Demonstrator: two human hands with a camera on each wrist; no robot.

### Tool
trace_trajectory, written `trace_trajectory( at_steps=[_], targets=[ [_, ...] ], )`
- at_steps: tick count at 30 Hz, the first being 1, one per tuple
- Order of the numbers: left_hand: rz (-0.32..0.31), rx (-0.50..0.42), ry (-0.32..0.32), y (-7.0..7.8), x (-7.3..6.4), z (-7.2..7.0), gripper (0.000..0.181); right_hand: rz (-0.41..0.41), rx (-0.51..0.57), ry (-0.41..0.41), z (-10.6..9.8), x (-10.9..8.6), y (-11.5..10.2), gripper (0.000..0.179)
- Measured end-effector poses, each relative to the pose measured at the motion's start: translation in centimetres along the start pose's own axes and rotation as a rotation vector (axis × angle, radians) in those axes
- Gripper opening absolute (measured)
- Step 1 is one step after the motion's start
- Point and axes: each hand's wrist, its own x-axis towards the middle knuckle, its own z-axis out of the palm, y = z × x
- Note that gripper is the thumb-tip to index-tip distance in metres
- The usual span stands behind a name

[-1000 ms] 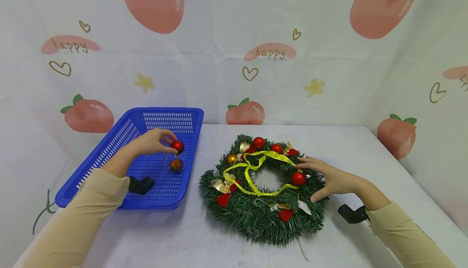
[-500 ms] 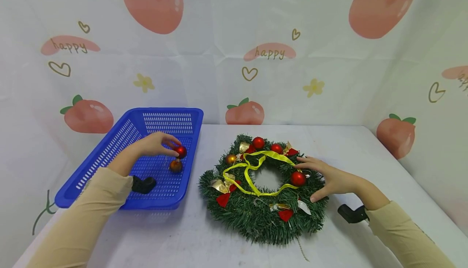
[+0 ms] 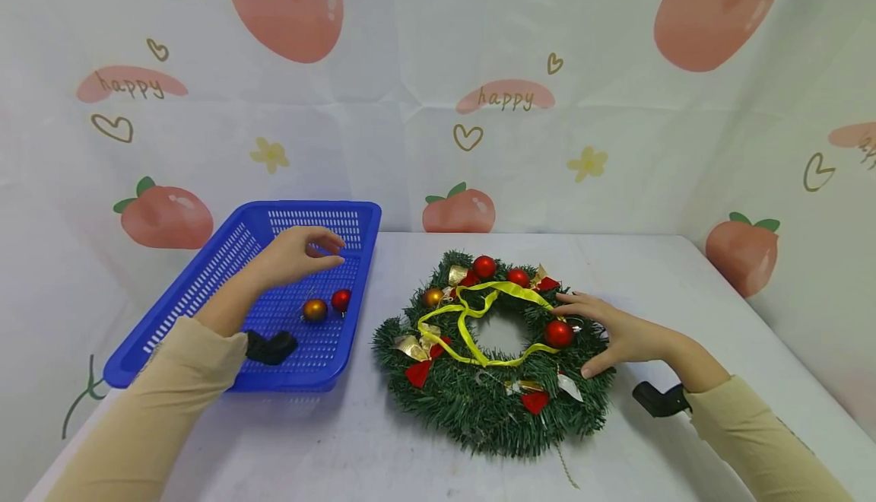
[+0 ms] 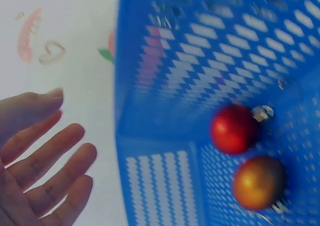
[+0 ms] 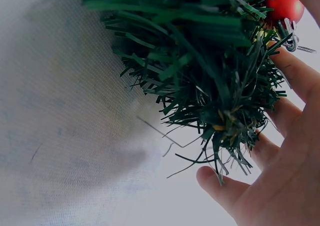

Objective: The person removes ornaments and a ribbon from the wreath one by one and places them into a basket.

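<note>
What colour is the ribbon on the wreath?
Bright yellow; the ribbon shows best in the head view.

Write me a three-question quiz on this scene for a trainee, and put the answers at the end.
1. True or false: the left hand is holding nothing.
2. Multiple choice: what colour is the ribbon looped on the wreath? A) Blue. B) Yellow. C) White.
3. Fill in the missing word: inside the blue basket, a ____ ball lies near the gold ball.

Key:
1. True; both balls lie in the basket, apart from the fingers.
2. B.
3. Red; the red ball is nearer the wreath.
</note>
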Motion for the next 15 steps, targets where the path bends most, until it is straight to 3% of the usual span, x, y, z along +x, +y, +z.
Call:
trace_trajectory(
  at_steps=[6,15],
  targets=[
    [0.058,-0.041,0.021,3.0,0.2,0.3,0.028,0.0,0.007,-0.002,0.0,0.0,0.0,0.082],
    [0.137,-0.145,-0.046,6.3,0.7,1.5,0.028,-0.002,0.011,-0.008,-0.1,0.1,-0.1,0.082]
  ],
)
